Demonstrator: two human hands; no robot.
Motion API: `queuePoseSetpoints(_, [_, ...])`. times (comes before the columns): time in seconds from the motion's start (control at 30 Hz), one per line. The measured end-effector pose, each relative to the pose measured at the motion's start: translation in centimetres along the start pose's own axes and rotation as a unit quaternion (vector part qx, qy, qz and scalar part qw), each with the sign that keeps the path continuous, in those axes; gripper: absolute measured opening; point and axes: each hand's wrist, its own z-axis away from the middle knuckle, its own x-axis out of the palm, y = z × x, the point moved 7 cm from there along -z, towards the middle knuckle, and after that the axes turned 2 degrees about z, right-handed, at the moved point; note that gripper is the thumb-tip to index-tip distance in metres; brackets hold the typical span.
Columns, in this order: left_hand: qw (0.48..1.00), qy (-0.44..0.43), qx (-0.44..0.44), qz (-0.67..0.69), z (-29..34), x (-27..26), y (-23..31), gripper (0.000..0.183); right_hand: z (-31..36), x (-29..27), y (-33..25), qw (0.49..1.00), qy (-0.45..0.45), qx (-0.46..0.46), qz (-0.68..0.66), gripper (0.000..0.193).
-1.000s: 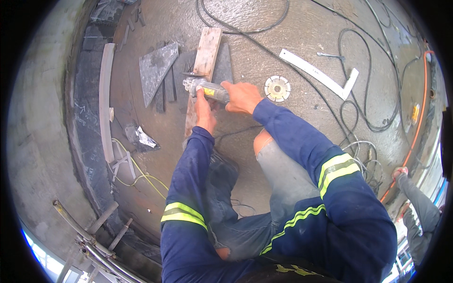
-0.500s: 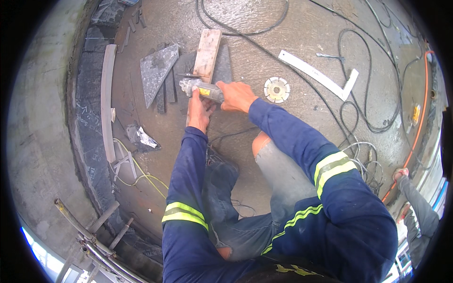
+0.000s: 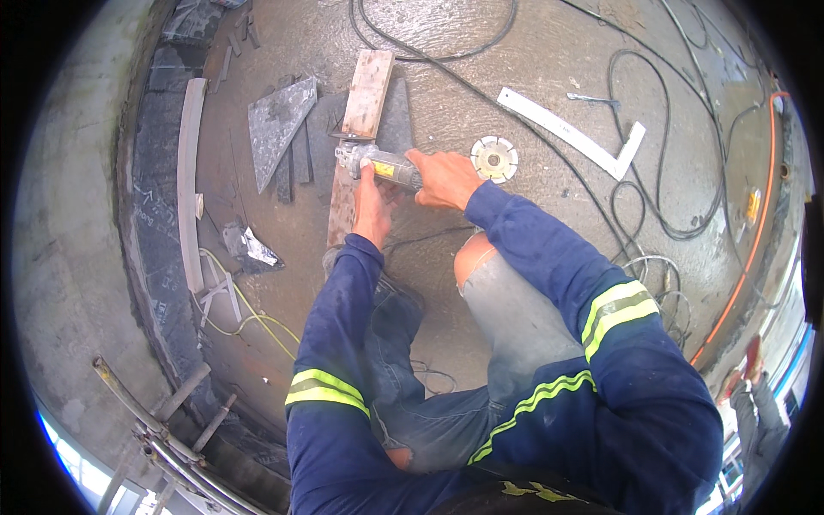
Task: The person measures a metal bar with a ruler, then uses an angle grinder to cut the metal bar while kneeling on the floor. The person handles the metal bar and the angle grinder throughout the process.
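Holding the angle grinder sideways above the wooden plank, clasping the body just behind the head in the left hand and the rear end in the right hand, wrapping both firmly, with fingers partly hidden. Presenting the disc edge-on to view, so hiding any contact with the wood or any spinning. Possibly risking a kick back toward the left hand by pinching the disc in the plank, or a sudden skid by letting the plank shift on the dark slab and wet-looking floor.
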Motion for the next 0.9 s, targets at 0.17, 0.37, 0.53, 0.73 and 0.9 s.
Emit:
queuePoseSetpoints(0.17, [1.0,0.006,0.012,0.0,0.3,0.4,0.0,0.079,-0.1,0.2,0.1,1.0,0.015,0.0,-0.006,0.075])
queuePoseSetpoints(0.37, [1.0,0.02,0.01,0.011,-0.6,-0.7,0.7,0.073,-0.3,-0.1,-0.6,0.999,0.041,-0.012,-0.004,0.06])
queuePoseSetpoints(0.53, [0.999,0.015,0.01,0.026,0.2,0.2,0.2,0.073,-0.1,0.1,0.0,1.0,0.026,-0.006,0.002,0.068])
queuePoseSetpoints(0.73, [1.0,0.002,0.016,0.011,-0.5,-0.4,0.1,0.073,-0.7,0.6,-0.3,0.999,0.035,-0.006,-0.001,0.065])
queuePoseSetpoints(0.9, [0.999,0.004,0.006,0.043,-0.7,-0.5,-0.4,0.074,-0.3,0.1,-0.4,0.998,0.056,-0.018,0.006,0.058])
